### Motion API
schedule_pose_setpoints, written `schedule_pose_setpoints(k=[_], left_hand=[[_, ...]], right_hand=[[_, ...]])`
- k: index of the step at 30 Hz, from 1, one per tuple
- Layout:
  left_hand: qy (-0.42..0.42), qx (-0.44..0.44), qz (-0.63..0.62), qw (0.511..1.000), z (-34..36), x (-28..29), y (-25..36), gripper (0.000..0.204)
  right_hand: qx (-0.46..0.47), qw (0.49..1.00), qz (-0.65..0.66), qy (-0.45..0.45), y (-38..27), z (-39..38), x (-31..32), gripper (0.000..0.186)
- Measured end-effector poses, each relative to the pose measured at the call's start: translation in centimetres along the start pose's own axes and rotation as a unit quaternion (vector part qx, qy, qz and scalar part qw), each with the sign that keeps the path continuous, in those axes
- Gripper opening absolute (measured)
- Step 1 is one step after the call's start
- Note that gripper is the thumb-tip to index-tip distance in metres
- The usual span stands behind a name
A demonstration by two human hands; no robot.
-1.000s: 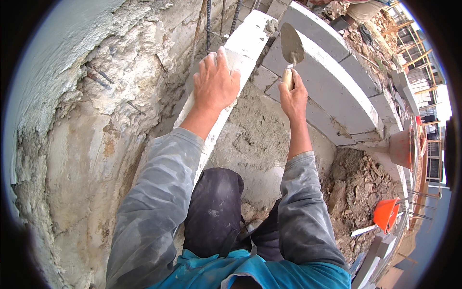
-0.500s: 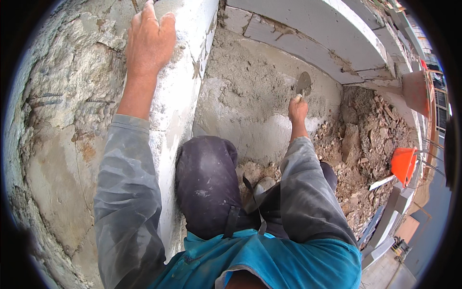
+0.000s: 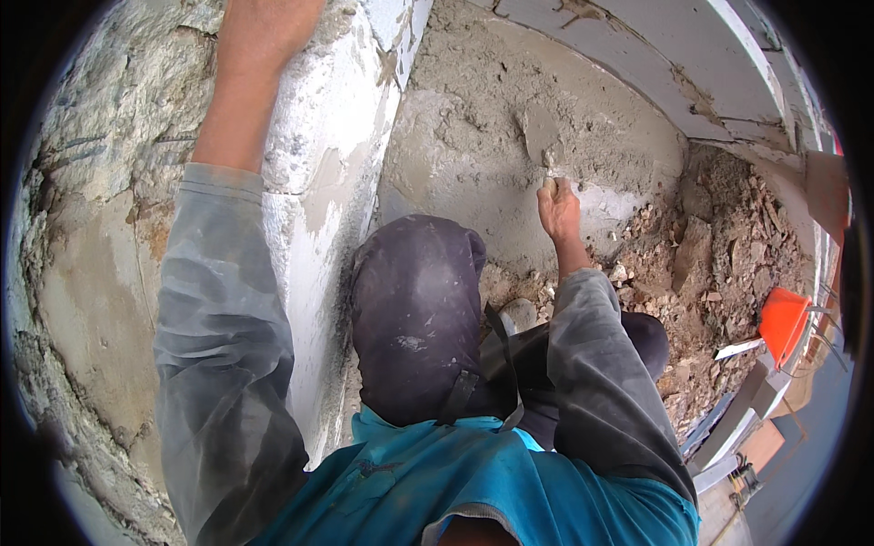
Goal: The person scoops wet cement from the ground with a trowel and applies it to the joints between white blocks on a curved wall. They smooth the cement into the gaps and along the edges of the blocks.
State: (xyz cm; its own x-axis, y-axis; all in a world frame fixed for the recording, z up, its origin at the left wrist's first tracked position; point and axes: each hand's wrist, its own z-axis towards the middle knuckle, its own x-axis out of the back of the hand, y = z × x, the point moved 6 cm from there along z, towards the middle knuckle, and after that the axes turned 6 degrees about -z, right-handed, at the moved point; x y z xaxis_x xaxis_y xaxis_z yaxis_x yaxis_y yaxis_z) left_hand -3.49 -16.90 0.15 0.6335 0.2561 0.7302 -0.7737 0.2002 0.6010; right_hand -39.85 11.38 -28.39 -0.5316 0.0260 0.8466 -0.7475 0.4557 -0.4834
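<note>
The right hand (image 3: 560,211) has its grip closed round the pale handle of a grey, leaf-shaped metal trowel (image 3: 541,134), whose long axis runs to nearly twelve o'clock, blade over the rough grey mortar bed (image 3: 455,136). The left hand (image 3: 266,32), farther off at ten o'clock, is at the white, mortar-smeared block wall (image 3: 314,164); its fingers are out of frame, so I cannot tell its grip.

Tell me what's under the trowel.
Rough grey mortar shows around the trowel, which the right hand grips. The patch directly beneath the trowel is covered, so I cannot see what is there.
</note>
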Motion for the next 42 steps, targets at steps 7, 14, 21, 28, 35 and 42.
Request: schedule_pose_setpoints(k=[7, 14, 21, 28, 35, 42], left_hand=[[0.044, -0.05, 0.026, 0.997, -0.1, 0.6, 0.4, 0.063], [-0.009, 0.004, 0.029, 1.0, -0.6, 0.6, 1.9, 0.051], [-0.026, 0.031, -0.009, 0.999, -0.5, 0.9, 1.8, 0.052], [0.034, -0.003, 0.003, 0.999, -1.1, 1.0, 1.1, 0.063], [-0.004, 0.022, 0.003, 1.0, -1.4, 0.7, 0.5, 0.068], [0.022, 0.008, -0.016, 1.0, -1.3, 0.5, 1.6, 0.066]], right_hand=[[0.072, 0.974, -0.069, -0.203, -3.5, -4.7, -4.9, 0.033], [0.069, 0.959, -0.057, -0.268, -7.2, -5.8, -7.1, 0.037], [-0.012, 0.932, 0.165, -0.324, -9.5, -5.4, -9.5, 0.021], [-0.072, 0.909, 0.343, -0.228, -15.4, -4.8, -3.9, 0.019], [0.086, 0.936, 0.328, -0.096, -28.2, 4.6, 12.2, 0.031], [0.141, 0.824, 0.529, -0.145, -38.1, 16.1, 18.1, 0.035]])
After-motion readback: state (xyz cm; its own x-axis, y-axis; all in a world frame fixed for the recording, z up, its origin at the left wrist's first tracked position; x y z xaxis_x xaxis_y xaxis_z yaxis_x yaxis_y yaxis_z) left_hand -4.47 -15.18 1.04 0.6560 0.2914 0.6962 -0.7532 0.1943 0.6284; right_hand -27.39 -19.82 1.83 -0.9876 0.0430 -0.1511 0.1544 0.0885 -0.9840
